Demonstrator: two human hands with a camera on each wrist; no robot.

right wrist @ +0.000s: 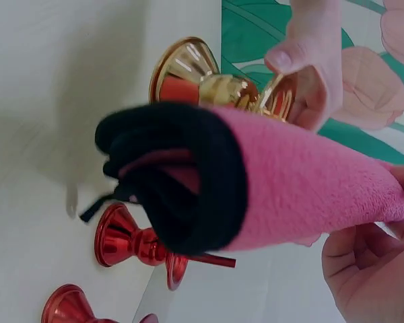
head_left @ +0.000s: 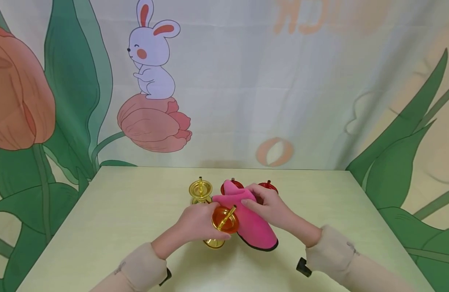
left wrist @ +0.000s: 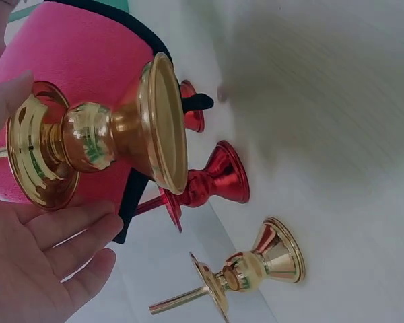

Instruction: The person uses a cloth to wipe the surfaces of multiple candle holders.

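Note:
My left hand (head_left: 196, 222) grips a gold candlestick (head_left: 224, 220) by its dish, thumb on one side and fingers on the other. The candlestick is tilted and held above the table, its round base (left wrist: 167, 124) showing in the left wrist view. Beside it, my right hand (head_left: 271, 206) pinches the upper end of a folded pink cloth (head_left: 255, 227) with black edging. The cloth hangs down, and its dark edge (right wrist: 219, 182) faces the table in the right wrist view. Whether cloth and candlestick touch, I cannot tell.
Another gold candlestick (head_left: 200, 190) stands on the pale table (head_left: 144, 202), behind my left hand. Two red candlesticks stand behind the cloth and right hand, one (head_left: 239, 184) partly covered by the cloth, the other (head_left: 269, 185) farther right. A printed curtain (head_left: 224, 89) hangs behind the table.

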